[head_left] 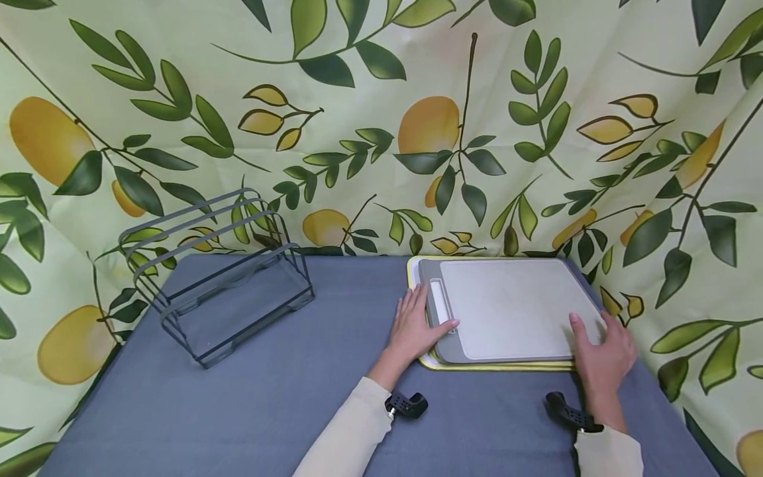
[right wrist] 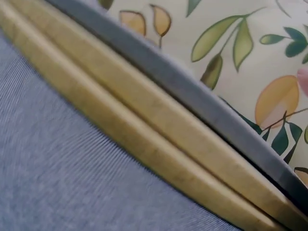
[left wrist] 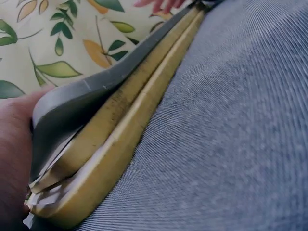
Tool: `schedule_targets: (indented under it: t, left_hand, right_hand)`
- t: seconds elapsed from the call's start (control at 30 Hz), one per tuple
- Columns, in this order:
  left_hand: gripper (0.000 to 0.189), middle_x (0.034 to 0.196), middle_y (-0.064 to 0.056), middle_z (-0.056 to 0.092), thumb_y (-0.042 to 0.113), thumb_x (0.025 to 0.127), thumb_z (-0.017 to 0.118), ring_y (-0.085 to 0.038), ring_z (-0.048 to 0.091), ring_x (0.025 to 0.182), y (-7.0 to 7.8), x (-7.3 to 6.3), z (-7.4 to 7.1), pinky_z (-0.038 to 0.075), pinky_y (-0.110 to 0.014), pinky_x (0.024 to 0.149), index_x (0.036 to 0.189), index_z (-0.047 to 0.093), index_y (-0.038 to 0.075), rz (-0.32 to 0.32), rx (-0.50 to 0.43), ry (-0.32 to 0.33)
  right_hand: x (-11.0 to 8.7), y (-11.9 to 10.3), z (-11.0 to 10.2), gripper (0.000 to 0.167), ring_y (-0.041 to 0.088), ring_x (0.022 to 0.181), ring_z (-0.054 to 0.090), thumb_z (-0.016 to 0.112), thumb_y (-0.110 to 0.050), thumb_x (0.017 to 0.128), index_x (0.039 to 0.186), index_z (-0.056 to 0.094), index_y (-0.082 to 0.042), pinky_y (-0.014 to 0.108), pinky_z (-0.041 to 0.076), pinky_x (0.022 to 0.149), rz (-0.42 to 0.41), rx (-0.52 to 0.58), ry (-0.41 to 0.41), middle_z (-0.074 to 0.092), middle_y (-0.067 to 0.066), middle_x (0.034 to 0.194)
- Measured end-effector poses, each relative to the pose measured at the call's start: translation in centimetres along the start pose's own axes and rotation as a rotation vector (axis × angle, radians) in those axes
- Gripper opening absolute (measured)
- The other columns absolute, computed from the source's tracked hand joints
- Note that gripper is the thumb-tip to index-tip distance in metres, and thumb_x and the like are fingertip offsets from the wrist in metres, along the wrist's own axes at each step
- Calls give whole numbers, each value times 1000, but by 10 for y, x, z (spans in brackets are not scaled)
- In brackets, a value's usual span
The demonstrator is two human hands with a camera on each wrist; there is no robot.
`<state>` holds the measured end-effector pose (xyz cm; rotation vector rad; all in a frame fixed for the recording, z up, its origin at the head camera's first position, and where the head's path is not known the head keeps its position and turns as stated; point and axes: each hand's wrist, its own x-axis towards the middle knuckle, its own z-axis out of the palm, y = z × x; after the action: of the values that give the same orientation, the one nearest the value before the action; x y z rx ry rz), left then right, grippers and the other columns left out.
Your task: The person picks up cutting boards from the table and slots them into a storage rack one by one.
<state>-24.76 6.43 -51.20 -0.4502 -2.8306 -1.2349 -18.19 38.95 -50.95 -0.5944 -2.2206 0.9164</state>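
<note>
Flat on the cloth at the right lies a stack of cutting boards. The top cutting board (head_left: 512,308) is pale with a grey rim and a slot handle at its left end. Below it, two yellow-edged cutting boards (right wrist: 130,115) show their rims. My left hand (head_left: 414,331) rests at the stack's left end, fingers straight along the edge, thumb over the top board. At the right end my right hand (head_left: 605,351) touches the top board's edge, thumb on its surface. In the left wrist view, a dark gap shows between the grey rim (left wrist: 96,84) and the yellow boards.
A dark wire rack (head_left: 232,291) with upright loops stands on the left of the table. Grey-blue cloth (head_left: 334,411) covers the table. A patterned curtain (head_left: 369,165) with fruit and leaves hangs close behind the table and around its sides.
</note>
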Motion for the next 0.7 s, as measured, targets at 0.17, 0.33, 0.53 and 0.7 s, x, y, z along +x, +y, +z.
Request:
schedule_targets:
  t: [0.17,0.33,0.53,0.7]
  left_hand:
    - [98,167,-11,29,53,87,68,-31,20,158,-4,0,0,15,-49,128,161,23,9,4,-21,-6]
    - [91,165,-12,31,41,87,64,-27,21,158,-4,0,-2,15,-46,129,160,24,5,-6,-30,-28]
    - [86,165,-11,31,36,88,60,-24,22,158,-5,-1,-3,12,-46,129,160,24,5,-10,-55,-40]
    - [85,165,-12,32,35,89,59,-23,24,157,-4,-1,-2,12,-47,129,160,24,5,-5,-68,-41]
  right_hand:
    - [0,1,-1,67,49,141,36,66,-40,93,144,51,1,61,20,119,72,44,7,46,30,149]
    - [1,1,-2,70,47,145,33,69,-37,91,147,48,0,60,22,120,152,54,48,39,28,154]
    - [-1,1,-1,81,50,143,32,69,-43,90,155,38,-5,62,23,117,208,-26,-2,38,28,155]
    - [-3,0,-3,85,50,144,29,70,-41,88,156,35,-6,63,22,117,181,-30,-11,38,29,156]
